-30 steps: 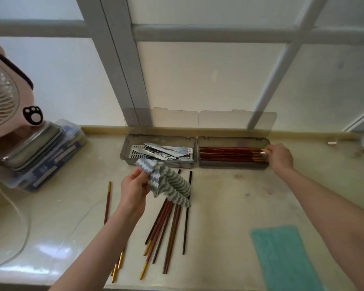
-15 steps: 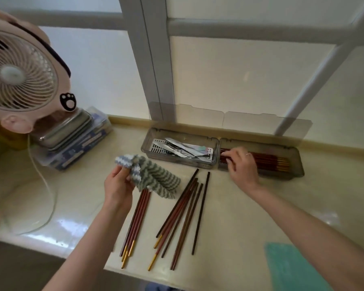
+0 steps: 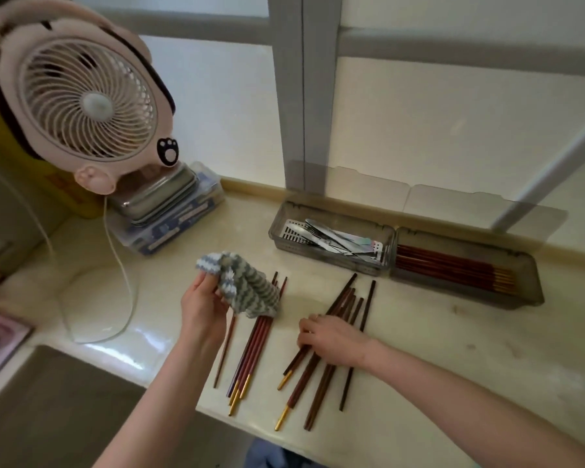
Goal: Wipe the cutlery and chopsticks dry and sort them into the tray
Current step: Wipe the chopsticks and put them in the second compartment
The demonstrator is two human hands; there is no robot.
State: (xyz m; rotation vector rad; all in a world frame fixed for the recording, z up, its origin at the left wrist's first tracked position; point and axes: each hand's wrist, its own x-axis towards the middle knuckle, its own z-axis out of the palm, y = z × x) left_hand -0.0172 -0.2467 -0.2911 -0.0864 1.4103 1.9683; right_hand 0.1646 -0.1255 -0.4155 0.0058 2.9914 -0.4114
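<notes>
Step in hand: judged to be taking up the next chopsticks for drying.
Left hand [image 3: 203,309]: raised above the desk [image 3: 453,352], fingers and thumb pinching a bunched striped cloth [image 3: 250,287].
Right hand [image 3: 335,339]: palm down on the loose chopsticks [image 3: 318,386], fingers curled round the upper sticks; unclear whether any is lifted.
Loose chopsticks: fanned out on the desk near its front edge, gold tips toward the person, well short of the tray [image 3: 321,257].
Other chopsticks [image 3: 250,352]: tighter bundle just to the left, top ends hidden behind the hanging cloth.
Good practice: best to take one matched pair only, lift it clear of the fan, then draw it through the cloth along its full length.
Caution: likely to roll; neighbouring sticks need keeping off the front edge.
Tray: two compartments side by side below the window, clear lids standing open behind.
Left compartment: metal cutlery [image 3: 331,235], crossed over a perforated insert.
Right compartment: sorted chopsticks [image 3: 453,269], laid lengthwise, gold tips to the right.
</notes>
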